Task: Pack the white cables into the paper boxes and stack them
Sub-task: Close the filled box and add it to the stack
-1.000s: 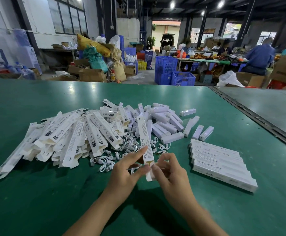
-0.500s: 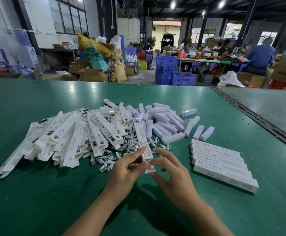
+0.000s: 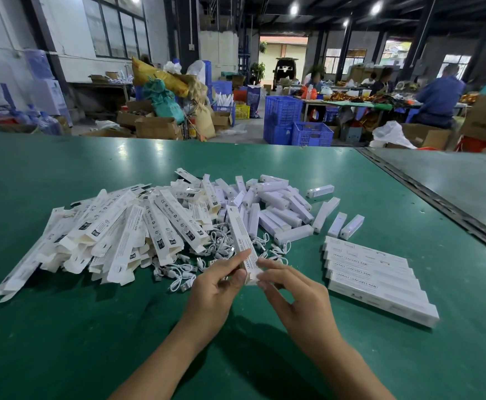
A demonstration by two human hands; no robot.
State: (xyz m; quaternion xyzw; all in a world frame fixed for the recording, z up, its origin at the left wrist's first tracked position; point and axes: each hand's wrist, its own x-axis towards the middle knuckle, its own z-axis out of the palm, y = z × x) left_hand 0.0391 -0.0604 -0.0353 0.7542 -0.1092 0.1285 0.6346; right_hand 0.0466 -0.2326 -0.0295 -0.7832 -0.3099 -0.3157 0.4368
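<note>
Left hand (image 3: 218,287): grasping the near end of one paper box (image 3: 240,238), thumb on one side, fingers on the other.
Right hand (image 3: 296,301): thumb and forefinger pinching the end flap of the same box, just beside the left fingertips.
Paper box: long, white and printed; held clear of the table, slanting away from both hands, far end above the cable heap. Contents cannot be told.
White cables (image 3: 178,272): loose and tangled on the table, just beyond and left of the left hand.
Flat boxes (image 3: 114,235): unassembled, heaped further left and beyond the cables, overlapping one another.
Short white blocks (image 3: 279,203): scattered beyond the held box's far end, spreading right.
Packed boxes (image 3: 377,281): closed, laid side by side in a row, touching one another, right of the right hand and apart from it.
Table (image 3: 62,327): green surface under both forearms and all stock.
Background: blue crates (image 3: 296,125), brown cartons and seated workers, well beyond the far table edge.
</note>
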